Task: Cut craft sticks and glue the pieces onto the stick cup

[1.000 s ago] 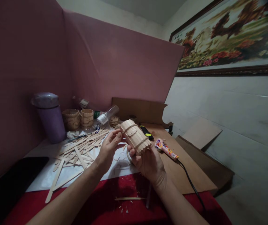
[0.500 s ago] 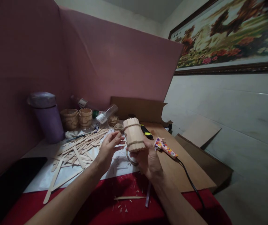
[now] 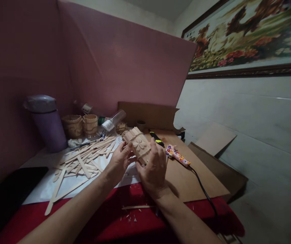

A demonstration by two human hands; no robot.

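A small cup of pale craft sticks (image 3: 138,144), bound with twine and bearing a flower shape on its side, lies tilted between both hands. My right hand (image 3: 152,169) wraps round its near end from the right. My left hand (image 3: 119,161) presses its fingertips on the cup's left side. A loose heap of craft sticks (image 3: 84,161) lies on white paper just left of my left hand. A patterned glue gun (image 3: 177,156) rests on brown cardboard to the right of my right hand.
A purple flask (image 3: 46,122) and two finished stick cups (image 3: 80,125) stand at the back left before a pink board (image 3: 125,64). A clear bottle (image 3: 112,121), twine ball (image 3: 121,127), yellow-black cutter (image 3: 156,138) and black cord (image 3: 203,191) lie around. Red cloth (image 3: 125,223) covers the near edge.
The stick cup has come down from upright in my right hand to tilted low over the table. My left hand, apart from it half a second ago, now holds it too.
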